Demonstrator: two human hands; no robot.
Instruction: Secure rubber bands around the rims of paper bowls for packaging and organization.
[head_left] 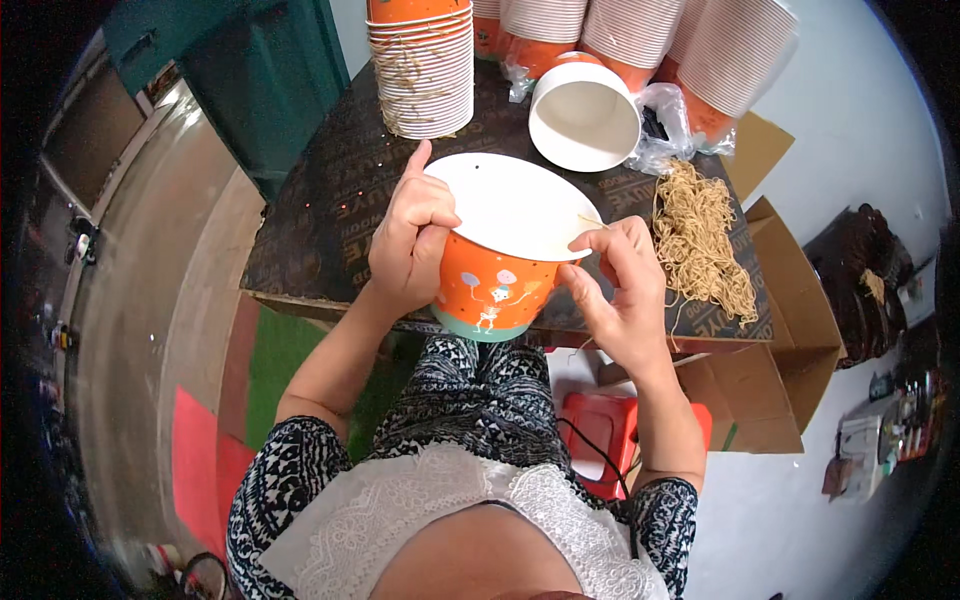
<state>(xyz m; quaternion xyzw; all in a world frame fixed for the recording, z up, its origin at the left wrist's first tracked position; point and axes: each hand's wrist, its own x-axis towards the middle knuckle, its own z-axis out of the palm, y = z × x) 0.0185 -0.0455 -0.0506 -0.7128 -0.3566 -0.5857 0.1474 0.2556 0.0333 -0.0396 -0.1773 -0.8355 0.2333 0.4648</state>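
An orange paper bucket (497,290) with a white inside, a green base band and a printed skeleton figure is held up at the table's near edge. My left hand (412,235) is closed on its left rim, fingers bent over the edge and thumb outside. At the right rim my right hand (620,285) pinches, index finger at the inside and thumb outside. A thin tan cord (590,219) shows over the rim there, and a strand hangs below this hand. Small dark holes mark the bucket's wall near the rim.
A pile of tan cords (700,250) lies right on the dark table (330,250). Behind stand a tall bucket stack (425,80) with cords on its rims, a bucket on its side (585,120) and plastic-wrapped stacks (735,60). An open cardboard box (745,390) sits beside the table.
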